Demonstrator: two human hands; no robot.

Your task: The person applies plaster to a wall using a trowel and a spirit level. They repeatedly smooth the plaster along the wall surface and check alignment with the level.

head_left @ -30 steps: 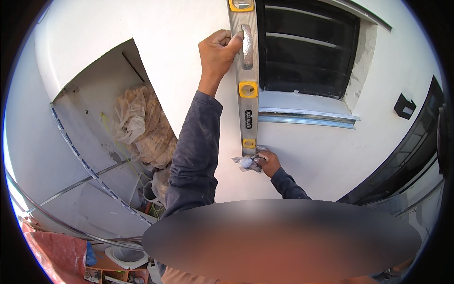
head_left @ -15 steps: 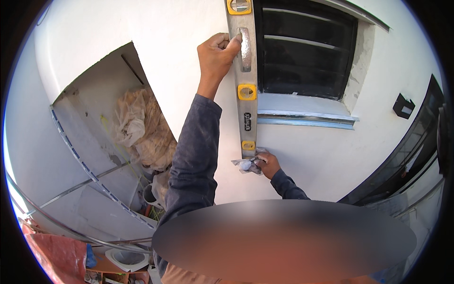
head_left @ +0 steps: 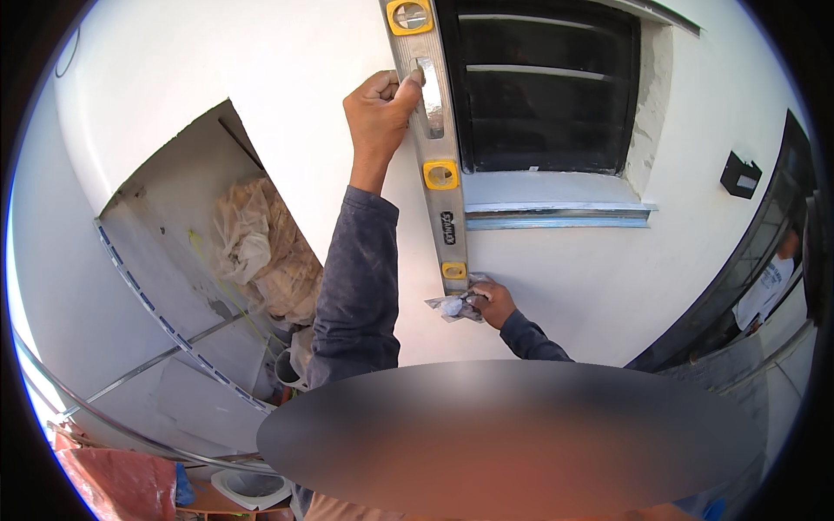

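A long spirit level (head_left: 428, 148) with yellow vial frames is held lengthwise against the white wall, beside the window, its top beyond the picture's edge. My left hand (head_left: 379, 108) grips it by the edge at the hand slot, the thumb hooked into the opening. At the lower end of the level, my right hand (head_left: 493, 304) has its fingers closed on a crumpled piece of clear plastic (head_left: 452, 307) with something pale blue-white in it. What that pale thing is, I cannot make out.
A dark louvred window (head_left: 543, 95) with a metal-edged sill (head_left: 556, 215) lies right of the level. A small black box (head_left: 741, 175) hangs on the wall. In an opening at left sit plastic-covered bundles (head_left: 265, 247). A person in a white shirt (head_left: 764, 291) stands far right.
The level now leans more in the picture, its upper part further left along with my left hand. My right hand stays nearly in place. A person has come into view at far right.
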